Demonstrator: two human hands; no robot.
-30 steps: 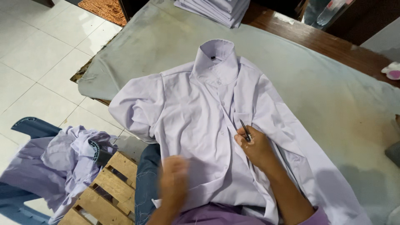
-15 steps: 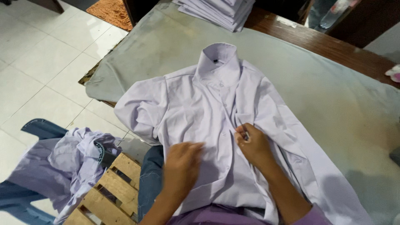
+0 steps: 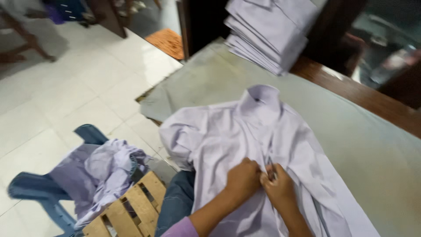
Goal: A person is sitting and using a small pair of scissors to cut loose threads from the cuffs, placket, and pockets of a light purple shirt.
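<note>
Pale lilac cotton shirt point(image 3: 245, 145) lies front-up on the grey cloth-covered table point(image 3: 368, 145), collar to the far side, one sleeve bunched at its left edge. Left hand point(image 3: 242, 179) and right hand point(image 3: 277, 188) are pressed together at the shirt's front placket, near the middle of the body; fingers curled inward, pinching the two front edges. Looks like a button being fastened; the button itself is hidden under the fingers. Judged step: closing the front. The next move would call for a steady pinch and both edges kept aligned.

Containers: the blue plastic chair point(image 3: 39, 193), near left on the white tiled floor, holds a crumpled heap of lilac garments point(image 3: 103, 173). A slatted wooden pallet point(image 3: 131, 210) sits just beside it. Far side of the table: a stack of folded lilac shirts point(image 3: 269, 30).
</note>
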